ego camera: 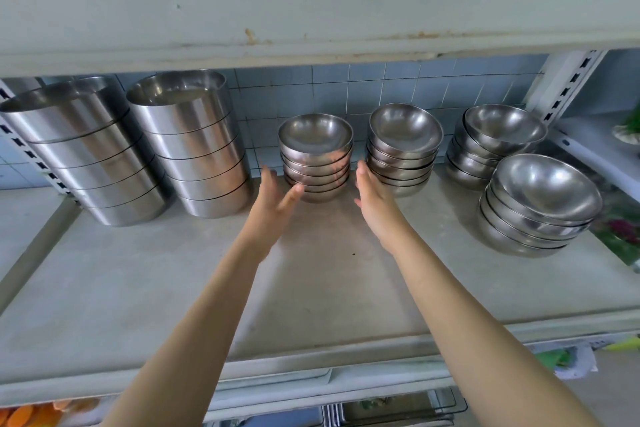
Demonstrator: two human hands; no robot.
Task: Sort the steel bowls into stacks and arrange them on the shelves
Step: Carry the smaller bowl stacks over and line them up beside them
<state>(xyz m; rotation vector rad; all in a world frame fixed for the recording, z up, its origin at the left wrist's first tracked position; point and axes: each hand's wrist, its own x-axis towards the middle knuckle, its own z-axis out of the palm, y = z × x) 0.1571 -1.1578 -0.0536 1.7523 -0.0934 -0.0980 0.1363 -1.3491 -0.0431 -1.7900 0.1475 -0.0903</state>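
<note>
A stack of several small steel bowls (pixel 316 158) stands at the back middle of the grey shelf (pixel 173 288). My left hand (pixel 275 199) reaches in with straight fingers just left of that stack, its thumb near the lowest bowls. My right hand (pixel 372 196) is open too, fingers straight, in the gap between this stack and a second bowl stack (pixel 403 147). Neither hand holds anything. Two more stacks of round bowls stand at the back right (pixel 495 142) and nearer on the right (pixel 540 204).
Two tall stacks of straight-walled steel containers stand at the left (pixel 86 149) and beside it (pixel 197 142). The upper shelf board (pixel 311 3) hangs low overhead. A slotted upright (pixel 568 87) bounds the right side. Trays lie on the level below (pixel 381 409).
</note>
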